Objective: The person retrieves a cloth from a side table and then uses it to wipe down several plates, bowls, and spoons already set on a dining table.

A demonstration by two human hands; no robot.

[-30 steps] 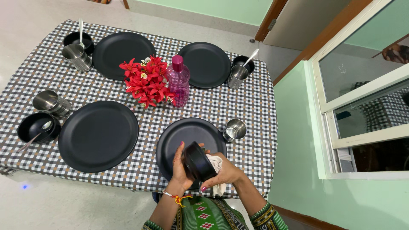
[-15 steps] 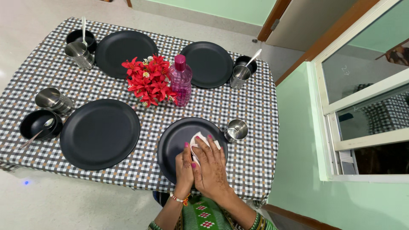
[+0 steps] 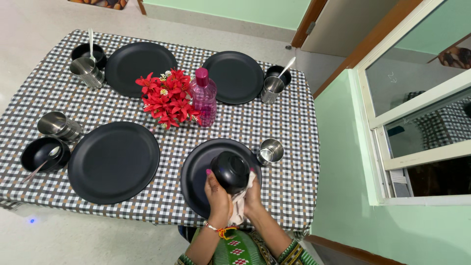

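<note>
Left hand (image 3: 217, 192) and right hand (image 3: 254, 194) close fingers around upturned black bowl (image 3: 229, 171) and white cloth (image 3: 240, 206), above black plate (image 3: 197, 169) on checked counter (image 3: 289, 147). Risk: smooth bowl slipping, striking plate or steel cup (image 3: 270, 150) just beyond fingers.

A home dining room: a checked-cloth table (image 3: 294, 122) set with black plates (image 3: 114, 162), steel tumblers (image 3: 271, 151), red flowers (image 3: 167, 98), beside green walls and a window (image 3: 417, 122).

A black bowl (image 3: 230, 171), white cloth (image 3: 240, 206), black plates (image 3: 114, 162), checked black-and-white tablecloth (image 3: 289, 122), red flowers (image 3: 167, 98), pink bottle (image 3: 203, 98).
</note>
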